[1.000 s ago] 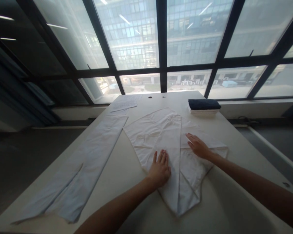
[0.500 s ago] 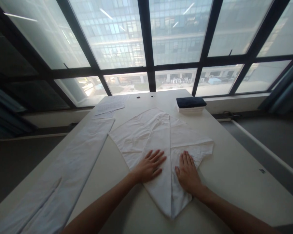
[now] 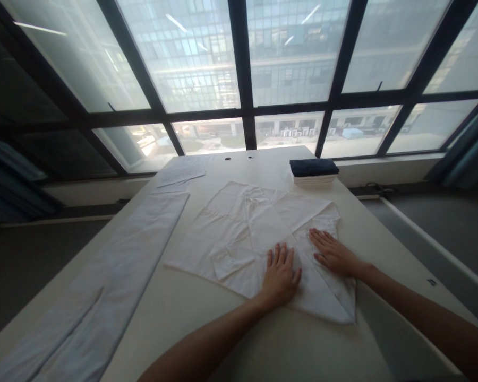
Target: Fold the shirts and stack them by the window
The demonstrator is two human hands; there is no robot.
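A white shirt (image 3: pixel 223 228) lies spread on the white table, its right side folded over toward the middle. One cuffed sleeve end shows on its front, left of centre. My left hand (image 3: pixel 281 276) rests flat on the lower middle of the shirt with its fingers spread. Farther right, my right hand (image 3: pixel 334 254) lies flat on the folded part, fingers stretched out toward the upper left. Neither hand grasps the cloth; both press on it from above.
White trousers (image 3: pixel 115 265) lie lengthwise along the table's left side. Papers (image 3: pixel 181 172) rest near the far left corner. A dark blue folded cloth (image 3: pixel 314 167) tops a white stack (image 3: pixel 314 179) at the far right. Beyond the table (image 3: pixel 199 329) stand large windows.
The shirt has turned anticlockwise, its lower end swinging to the right. Both my hands have moved right with it, still flat on the cloth.
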